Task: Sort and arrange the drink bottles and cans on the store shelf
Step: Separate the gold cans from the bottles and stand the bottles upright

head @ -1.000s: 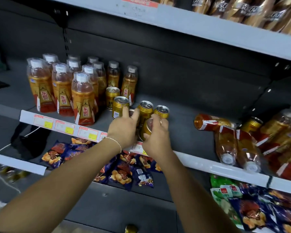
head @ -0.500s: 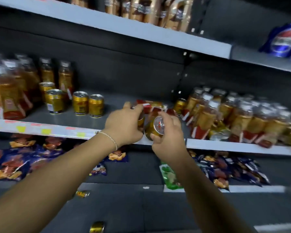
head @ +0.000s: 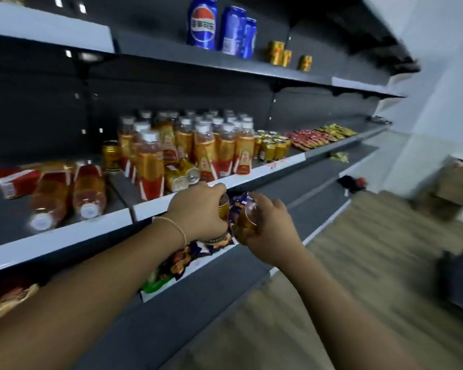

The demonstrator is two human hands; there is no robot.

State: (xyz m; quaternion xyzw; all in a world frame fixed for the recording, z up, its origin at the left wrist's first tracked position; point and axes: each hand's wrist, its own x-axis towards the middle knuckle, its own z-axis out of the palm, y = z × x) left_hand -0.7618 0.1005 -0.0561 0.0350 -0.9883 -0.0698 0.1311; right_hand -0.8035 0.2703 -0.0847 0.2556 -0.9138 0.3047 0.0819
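Both hands hang just in front of the middle shelf (head: 64,237), a little below its white front edge. The left hand (head: 198,209) curls round a gold can (head: 224,208), and only a sliver of the can peeks past the knuckles. The right hand (head: 271,232) grips a second gold can (head: 247,222), tilted and close beside the first; whether the two touch is hard to tell. Just above the left hand two loose cans (head: 182,177) lie on their sides before the upright bottles (head: 206,150), while further left more toppled bottles (head: 64,193) lie caps outward. Everything is motion-blurred, so the labels cannot be read, and the snack packets (head: 182,260) below are half hidden by the wrists.
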